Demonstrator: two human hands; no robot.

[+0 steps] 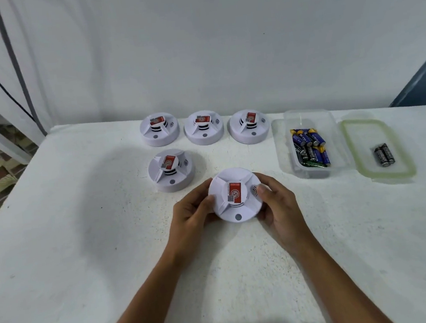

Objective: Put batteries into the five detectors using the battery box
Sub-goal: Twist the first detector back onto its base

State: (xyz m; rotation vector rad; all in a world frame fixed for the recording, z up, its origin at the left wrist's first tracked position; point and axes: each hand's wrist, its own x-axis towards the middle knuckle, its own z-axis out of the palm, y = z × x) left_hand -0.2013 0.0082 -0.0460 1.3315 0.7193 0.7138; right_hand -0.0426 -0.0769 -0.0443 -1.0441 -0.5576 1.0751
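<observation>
Right now both hands clasp one detector [236, 195] at the near middle of the table [83, 226], the left hand [191, 213] curled round its left rim and the right hand [275, 202] round its right, probably to twist it open. Four other detectors [171, 170] wait behind, and the battery box [309, 141] stands open to the right, its lid [377, 150] alongside holding two loose batteries [384, 154] within reach.

Three detectors [203, 127] stood in a row at the table's [83, 226] far edge, a fourth [171, 170] before the leftmost, a fifth [236, 195] nearer still between both hands, with the battery box [309, 143] to their right and its lid [377, 149] beyond, bearing two batteries [384, 154].
</observation>
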